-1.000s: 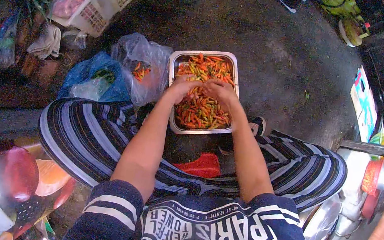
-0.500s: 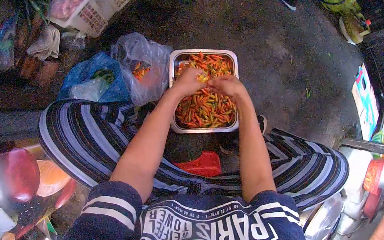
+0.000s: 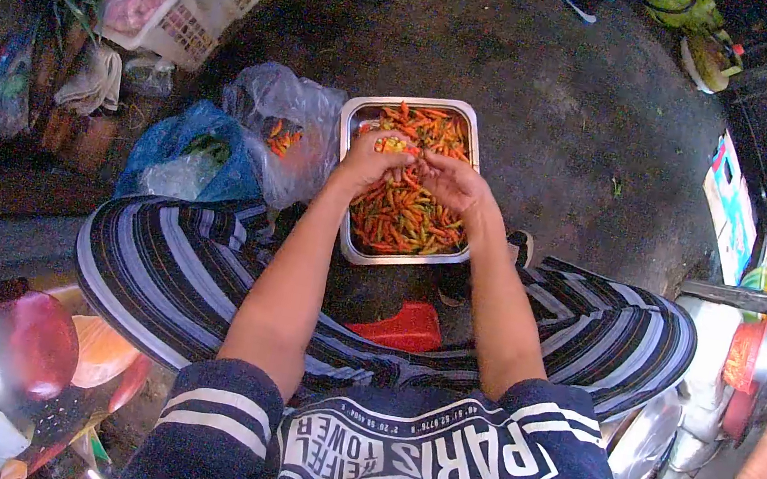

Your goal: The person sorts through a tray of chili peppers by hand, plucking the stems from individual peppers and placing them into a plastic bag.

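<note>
Left hand (image 3: 368, 164) apparently cups more visible chilies (image 3: 393, 145) than before.

Shiny metal tray (image 3: 361, 116), crinkled plastic bags (image 3: 267, 88)

Right of the metal tray (image 3: 412, 101), a hand can pass low above the dark floor (image 3: 576, 120). On the left, the clear bag (image 3: 312, 121) and the blue bag (image 3: 237, 172) stand in the way; toward the body, the striped trousers (image 3: 177, 261) close the path.

two hands (image 3: 372, 163) (image 3: 459, 189), one rectangular metal tray (image 3: 417, 100), chilies (image 3: 407, 221) beyond counting
</note>
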`<state>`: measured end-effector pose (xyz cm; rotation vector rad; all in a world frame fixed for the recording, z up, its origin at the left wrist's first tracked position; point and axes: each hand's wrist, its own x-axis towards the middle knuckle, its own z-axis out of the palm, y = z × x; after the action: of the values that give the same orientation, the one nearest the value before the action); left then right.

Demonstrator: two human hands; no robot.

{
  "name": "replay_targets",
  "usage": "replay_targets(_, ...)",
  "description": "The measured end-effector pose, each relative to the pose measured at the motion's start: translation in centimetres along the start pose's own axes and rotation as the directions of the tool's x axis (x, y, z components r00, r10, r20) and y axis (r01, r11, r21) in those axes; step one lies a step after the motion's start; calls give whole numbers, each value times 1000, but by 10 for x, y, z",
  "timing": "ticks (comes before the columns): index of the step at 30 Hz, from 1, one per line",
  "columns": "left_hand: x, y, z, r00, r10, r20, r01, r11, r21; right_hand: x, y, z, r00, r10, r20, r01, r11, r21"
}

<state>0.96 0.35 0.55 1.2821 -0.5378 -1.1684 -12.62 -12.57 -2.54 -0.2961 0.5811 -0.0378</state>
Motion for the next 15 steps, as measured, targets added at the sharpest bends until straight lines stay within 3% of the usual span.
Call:
replay_targets(2, -1, -2, -3, 999, -19, -29, 18, 999, -34, -1, 0, 5, 941, -172, -291, 7, 871, -492)
replay_targets(3, 0, -7, -7, 998, -41, -56, 37, 997, -68, 2, 2, 2, 943, -169, -288, 5, 870, -493)
replay_targets(4, 1, -12, -10, 997, -42, -59, 38, 997, -68, 4, 4, -3, 896, -390, -213, -27, 430, -902)
replay_targets(5, 3, -17, -13, 993, -49, -111, 37, 993, -109, 6, 6, -9, 851, -525, -20, -121, -159, -980)
replay_targets(6, 4, -17, -15, 985, -57, -161, 33, 988, -148, 8, 11, -7, 851, -524, -20, -122, -160, -980)
replay_targets(8, 6, -18, -19, 983, -83, -161, 58, 986, -156, 17, 26, -1, 775, -607, 177, -139, -436, -889)
replay_targets(10, 5, -17, -23, 980, -109, -166, 82, 983, -162, 21, 40, 4, 768, -602, 219, -98, -447, -889)
replay_targets(12, 4, -20, -25, 981, -137, -138, 128, 989, -74, 21, 50, 8, 660, -670, 338, -210, -598, -774)
replay_targets(13, 5, -23, -26, 966, -184, -180, 182, 983, -28, 22, 50, 9, 675, -642, 363, -206, -637, -743)
replay_targets(15, 3, -27, -29, 958, -184, -219, 183, 983, -24, 20, 48, 7, 692, -646, 324, -157, -572, -805)
